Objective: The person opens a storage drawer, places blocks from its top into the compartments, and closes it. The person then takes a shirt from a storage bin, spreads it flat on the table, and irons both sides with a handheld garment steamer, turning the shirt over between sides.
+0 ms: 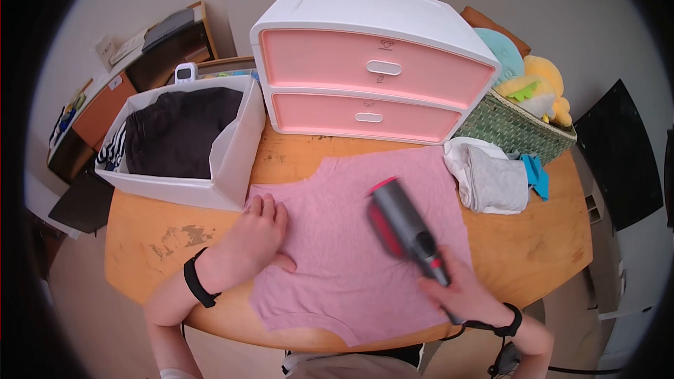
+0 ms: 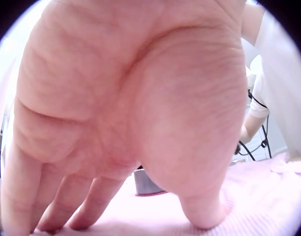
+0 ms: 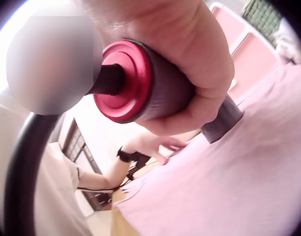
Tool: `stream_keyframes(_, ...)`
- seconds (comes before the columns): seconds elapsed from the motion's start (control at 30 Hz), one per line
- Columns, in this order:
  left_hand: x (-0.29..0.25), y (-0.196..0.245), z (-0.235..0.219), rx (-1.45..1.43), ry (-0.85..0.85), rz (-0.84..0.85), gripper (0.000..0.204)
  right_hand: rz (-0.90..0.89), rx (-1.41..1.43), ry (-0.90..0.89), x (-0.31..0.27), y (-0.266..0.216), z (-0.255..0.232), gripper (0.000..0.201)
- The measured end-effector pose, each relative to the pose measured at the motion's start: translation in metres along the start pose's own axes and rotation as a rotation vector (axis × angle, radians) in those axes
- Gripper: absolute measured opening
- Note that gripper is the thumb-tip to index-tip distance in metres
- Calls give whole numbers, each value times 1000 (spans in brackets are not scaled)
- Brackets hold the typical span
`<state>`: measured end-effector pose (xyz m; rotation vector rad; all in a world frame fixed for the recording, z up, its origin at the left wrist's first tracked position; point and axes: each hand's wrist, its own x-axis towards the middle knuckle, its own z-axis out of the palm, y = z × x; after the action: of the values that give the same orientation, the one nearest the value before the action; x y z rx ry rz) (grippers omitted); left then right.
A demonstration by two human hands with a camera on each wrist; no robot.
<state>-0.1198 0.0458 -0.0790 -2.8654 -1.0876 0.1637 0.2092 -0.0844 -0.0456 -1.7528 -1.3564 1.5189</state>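
Observation:
A pink short-sleeved shirt point(image 1: 330, 238) lies spread on the wooden table, in front of the drawer unit. My right hand point(image 1: 463, 291) grips the handle of a grey and magenta handheld garment steamer point(image 1: 404, 217) whose head is over the shirt's right half. In the right wrist view, fingers wrap round the handle, and a black cord point(image 3: 108, 79) leaves its magenta end cap. My left hand point(image 1: 249, 242) presses its fingertips and thumb on the shirt's left edge. The left wrist view shows its palm point(image 2: 116, 98) raised off the cloth.
A white bin point(image 1: 235, 161) with dark folded clothes point(image 1: 182, 130) stands at the left. Behind the shirt is a white drawer unit point(image 1: 379, 10) with pink fronts. On the right are folded light cloths point(image 1: 488, 179), a blue cloth point(image 1: 536, 177) and a green basket point(image 1: 523, 130) of plush toys.

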Motion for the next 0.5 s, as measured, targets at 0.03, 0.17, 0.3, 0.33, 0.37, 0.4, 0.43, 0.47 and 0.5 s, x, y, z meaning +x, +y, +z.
stream_keyframes(0.03,0,0,0,-11,4,-9,98,4,-14,-5,-3,6,-12,48)
stream_keyframes(0.17,2,0,-7,-33,-34,-18,95,56,217,289,-7,16,-31,42)
stream_keyframes(0.3,2,1,-11,-49,-84,-17,95,-20,35,244,-10,6,-13,47)
stream_keyframes(0.33,3,1,-8,-40,-90,-7,95,-62,11,138,-11,3,-5,49)
stream_keyframes(0.37,1,1,-3,-14,-30,7,96,-77,-6,41,-10,3,3,53)
stream_keyframes(0.4,0,0,0,10,31,20,97,-109,-55,-44,-9,-4,12,55)
stream_keyframes(0.43,0,-1,0,14,28,31,97,-208,-132,-92,-6,-4,20,56)
stream_keyframes(0.47,1,-1,0,3,9,21,99,-307,-212,-140,-3,-3,25,57)
stream_keyframes(0.5,1,-2,1,-11,-9,9,101,-302,-209,-136,-2,0,28,57)
